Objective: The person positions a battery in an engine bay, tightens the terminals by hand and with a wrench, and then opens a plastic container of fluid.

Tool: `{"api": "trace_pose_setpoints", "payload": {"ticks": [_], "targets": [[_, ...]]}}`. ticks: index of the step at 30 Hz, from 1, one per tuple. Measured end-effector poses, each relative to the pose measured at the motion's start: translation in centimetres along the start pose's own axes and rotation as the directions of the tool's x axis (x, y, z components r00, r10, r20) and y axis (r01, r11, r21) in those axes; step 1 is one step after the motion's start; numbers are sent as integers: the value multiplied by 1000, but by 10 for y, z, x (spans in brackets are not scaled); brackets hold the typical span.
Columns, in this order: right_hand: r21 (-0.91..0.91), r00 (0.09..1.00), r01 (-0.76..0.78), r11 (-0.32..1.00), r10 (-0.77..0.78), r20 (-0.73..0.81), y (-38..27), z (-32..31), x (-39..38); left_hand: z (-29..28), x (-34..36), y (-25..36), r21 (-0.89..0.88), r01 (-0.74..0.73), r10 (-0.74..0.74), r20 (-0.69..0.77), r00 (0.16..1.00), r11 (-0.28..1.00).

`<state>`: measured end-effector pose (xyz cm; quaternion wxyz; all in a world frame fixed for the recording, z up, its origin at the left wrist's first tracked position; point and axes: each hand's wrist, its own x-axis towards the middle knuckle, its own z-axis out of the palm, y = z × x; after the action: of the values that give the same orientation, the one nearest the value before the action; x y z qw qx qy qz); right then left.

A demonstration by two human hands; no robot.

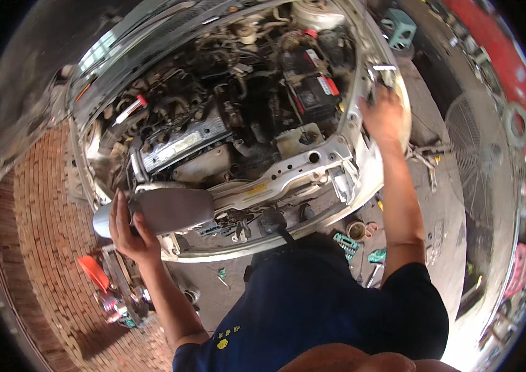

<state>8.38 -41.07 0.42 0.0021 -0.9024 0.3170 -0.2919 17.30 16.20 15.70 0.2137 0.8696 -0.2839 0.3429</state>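
My left hand (131,232) is wrapped round a smooth, dark grey rounded piece (173,211) at the front left of an open car engine bay. A pale bluish end of it shows left of my fingers; its exact kind is unclear. My right hand (384,118) lies on the car's front right corner, thumb apart from the fingers, beside a small silver part (384,73). I see nothing held in it. Between my hands stretches the metal front crossmember (263,186). Behind it sit the engine cover (182,139) and a black battery (315,96).
A red-and-white tube (130,110) lies on the engine. Below the bumper (244,253) are a brown cup (356,231) and green tools (345,245) on the floor. A large fan (477,155) stands right, a green stool (397,28) far right. An orange object (93,273) is at lower left.
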Motion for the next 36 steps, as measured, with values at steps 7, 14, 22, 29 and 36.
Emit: {"api": "trace_pose_setpoints", "payload": {"ticks": [7,14,22,29,36], "targets": [[28,923,-178,984,158,350,50,20,13,-9,16,8,-99,40,-32,81,996,994],[707,995,-9,707,-62,74,-1,-72,-18,-42,15,-20,70,-3,-12,215,976,998],[866,710,-272,421,-520,475,-149,-217,-69,-43,20,-45,110,-79,70,85,994,991],[898,538,97,429,-782,315,-268,-306,-38,-43,15,-51,93,-34,30,43,999,995],[843,648,361,399,-757,81,-300,-326,-39,-40,12,-56,34,-43,42,13,999,999]]}}
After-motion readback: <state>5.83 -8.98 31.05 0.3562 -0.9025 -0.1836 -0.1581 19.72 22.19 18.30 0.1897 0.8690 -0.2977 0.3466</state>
